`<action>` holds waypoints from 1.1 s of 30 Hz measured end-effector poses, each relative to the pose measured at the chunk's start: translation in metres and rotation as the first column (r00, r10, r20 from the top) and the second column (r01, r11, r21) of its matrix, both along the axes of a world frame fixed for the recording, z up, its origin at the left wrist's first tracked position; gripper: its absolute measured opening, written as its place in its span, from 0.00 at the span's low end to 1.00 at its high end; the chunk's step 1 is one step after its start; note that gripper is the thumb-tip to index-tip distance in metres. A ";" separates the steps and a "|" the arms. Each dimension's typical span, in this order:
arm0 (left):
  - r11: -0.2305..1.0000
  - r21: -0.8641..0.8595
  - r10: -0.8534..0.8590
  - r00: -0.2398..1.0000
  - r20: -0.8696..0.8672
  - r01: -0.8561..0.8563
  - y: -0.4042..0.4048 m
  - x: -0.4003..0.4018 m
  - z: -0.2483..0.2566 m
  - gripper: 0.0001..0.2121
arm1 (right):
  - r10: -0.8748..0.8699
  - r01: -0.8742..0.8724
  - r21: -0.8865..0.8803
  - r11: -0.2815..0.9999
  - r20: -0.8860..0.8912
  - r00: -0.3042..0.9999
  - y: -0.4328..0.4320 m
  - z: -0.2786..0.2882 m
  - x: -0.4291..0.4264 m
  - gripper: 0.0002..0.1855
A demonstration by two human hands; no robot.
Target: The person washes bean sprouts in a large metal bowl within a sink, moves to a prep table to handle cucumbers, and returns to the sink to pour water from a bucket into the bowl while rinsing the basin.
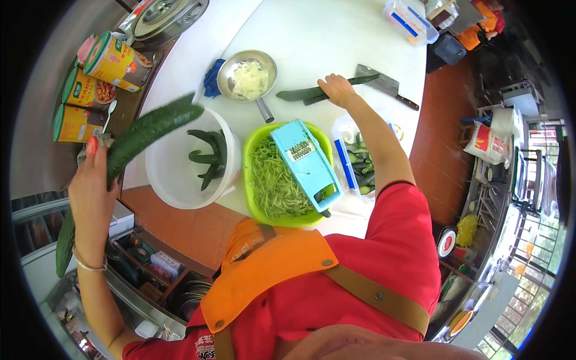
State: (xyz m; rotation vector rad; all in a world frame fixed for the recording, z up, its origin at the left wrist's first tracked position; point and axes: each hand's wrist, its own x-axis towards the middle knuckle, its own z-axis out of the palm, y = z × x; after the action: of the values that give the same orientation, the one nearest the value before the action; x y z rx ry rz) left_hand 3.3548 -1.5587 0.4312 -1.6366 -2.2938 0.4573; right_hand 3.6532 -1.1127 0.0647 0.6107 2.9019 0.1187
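Observation:
Long green cucumbers (155, 130) are gripped in my left hand (92, 193), raised at the left beside a white plastic bucket (168, 166) with several green cucumbers or peppers inside. My right hand (336, 90) is closed around dark green cucumbers (297, 94) on the white table, next to a cleaver (380, 81). Between my arms, a lime-green basin (247, 180) holds shredded green vegetable (274, 184). A light-blue grater (310, 171) lies slanted across its rim. A steel pan (225, 81) holding pale slices stands behind the basin.
A clear container (344, 162) with cut green pieces stands right of the basin. A blue cloth (211, 78) lies beside the pan. Yellow tubs (119, 63) and a lidded steel pot (168, 18) stand at the left. Another person (483, 27) is at the far upper right.

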 end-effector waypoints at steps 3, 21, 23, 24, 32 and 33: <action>0.984 0.154 -0.108 0.987 0.117 0.089 0.040 0.007 0.005 0.25 | -0.107 0.109 -0.037 0.993 0.053 0.993 0.003 -0.022 0.022 0.32; 0.880 -0.023 -0.359 0.696 0.622 0.474 0.386 0.185 -0.331 0.13 | -0.825 0.600 -0.582 0.549 -0.496 0.273 -0.147 0.059 0.220 0.12; 0.777 0.208 -0.599 0.597 0.534 0.594 0.379 0.163 -0.331 0.15 | -0.827 0.583 -0.598 0.550 -0.490 0.277 -0.151 0.061 0.207 0.12; 0.701 0.312 -0.702 0.542 0.463 0.641 0.375 0.148 -0.324 0.16 | -0.827 0.563 -0.614 0.553 -0.485 0.283 -0.151 0.062 0.198 0.12; 0.853 -0.231 0.130 0.238 0.963 0.468 0.205 -0.027 -0.168 0.03 | -0.633 0.265 -0.583 0.768 -0.628 0.453 -0.156 0.116 0.082 0.11; 0.842 -0.347 0.227 0.312 0.923 0.413 0.178 -0.036 -0.166 0.05 | -0.618 0.232 -0.588 0.775 -0.625 0.478 -0.161 0.132 0.061 0.11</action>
State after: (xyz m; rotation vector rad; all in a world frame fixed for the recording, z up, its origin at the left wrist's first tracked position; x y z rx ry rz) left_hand 3.3188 -1.3808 0.2650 -2.9669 -2.9600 -0.0041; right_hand 3.7142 -1.2734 0.1968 1.6497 3.1759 -1.1520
